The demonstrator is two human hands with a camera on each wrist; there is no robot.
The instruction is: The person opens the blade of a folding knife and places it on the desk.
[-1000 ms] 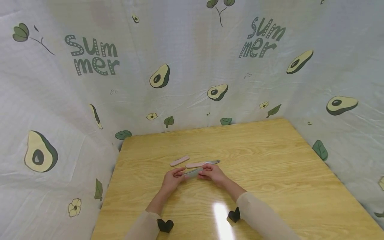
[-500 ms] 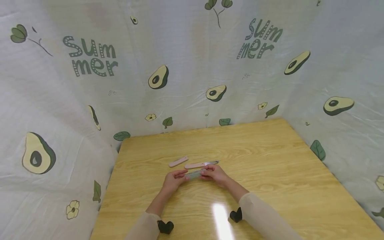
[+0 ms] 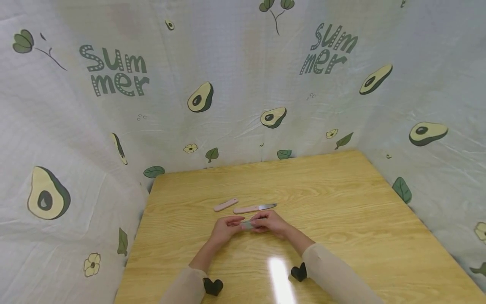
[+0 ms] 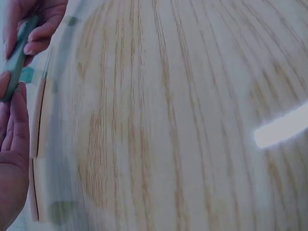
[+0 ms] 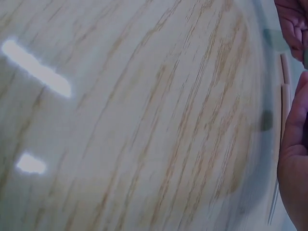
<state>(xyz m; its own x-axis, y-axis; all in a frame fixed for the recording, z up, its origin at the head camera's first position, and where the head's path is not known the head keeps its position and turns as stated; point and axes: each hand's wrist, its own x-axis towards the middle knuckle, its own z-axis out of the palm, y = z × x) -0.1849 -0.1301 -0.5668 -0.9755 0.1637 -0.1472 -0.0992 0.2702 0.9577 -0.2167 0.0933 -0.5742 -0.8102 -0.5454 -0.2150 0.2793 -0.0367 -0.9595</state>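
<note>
Cloth: big printed backdrop [image 3: 167, 38] all round the table, prob thin & soft; top and sides cut off by frame edge
Table: wood table [image 3: 322, 190], looks smooth w/ a bright glare streak on it; near edge out of frame, grain lost under the glare
Sleeves: pale, covering both forearms, cut off at bottom of head view
Left hand: left hand [image 3: 225, 229] pinches one end of the green bar, thumb one side, fingertips the other; lower fingers hard to make out, only part of hand in its own wrist view
Right hand: right hand [image 3: 270, 223] pinches the other end btwn thumb & fingers, covering most of that half; in right wrist view mostly cropped, grip itself not readable there
Knife: pink-handled knife [image 3: 257, 208] lies flat just beyond the hands, blade pointing right; prob light & stiff, take by handle, blade edge likely sharp; seen nearly edge-on in wrist views
Green bar: green bar [image 4: 18, 61] is btwn the two hands, over near part of the table, seems off the wood; prob light, stiff, a bit slick, not fragile; best hold across the long sides near the ends; can't tell if a blade is folded inside, ends hidden by fingers
Pink strip: pink strip [image 3: 225, 204] lies left of & beyond the knife, apart from both hands; prob light & rigid, pick up by its sides; closed knife or cover, can't tell
</note>
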